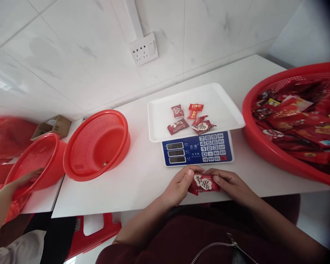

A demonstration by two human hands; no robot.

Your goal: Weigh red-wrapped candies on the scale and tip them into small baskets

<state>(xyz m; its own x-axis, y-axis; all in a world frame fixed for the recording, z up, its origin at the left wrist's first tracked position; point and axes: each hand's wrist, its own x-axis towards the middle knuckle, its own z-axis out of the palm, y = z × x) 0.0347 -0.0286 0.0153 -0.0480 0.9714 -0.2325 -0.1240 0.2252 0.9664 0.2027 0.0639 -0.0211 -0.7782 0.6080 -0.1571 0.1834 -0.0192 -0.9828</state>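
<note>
A red wrapped candy [205,183] with white lettering is held between my two hands, just in front of the scale's keypad. My left hand [178,185] pinches its left end with the thumb on top. At the other end, the thumb and fingers of my right hand [232,185] grip the wrapper. Beyond them stands a blue digital scale [192,156] with a white tray [159,126] on top. Several wrapped candies lie apart on the tray, among them a dark red one [178,126] and a bright red one [194,110].
A large red basket [288,161] full of red packets stands at the right. Left of the scale is a red basket [96,146] with one small item inside. Farther left, another person's hand [30,178] reaches into a second basket [51,172]. A wall socket [144,49] is behind.
</note>
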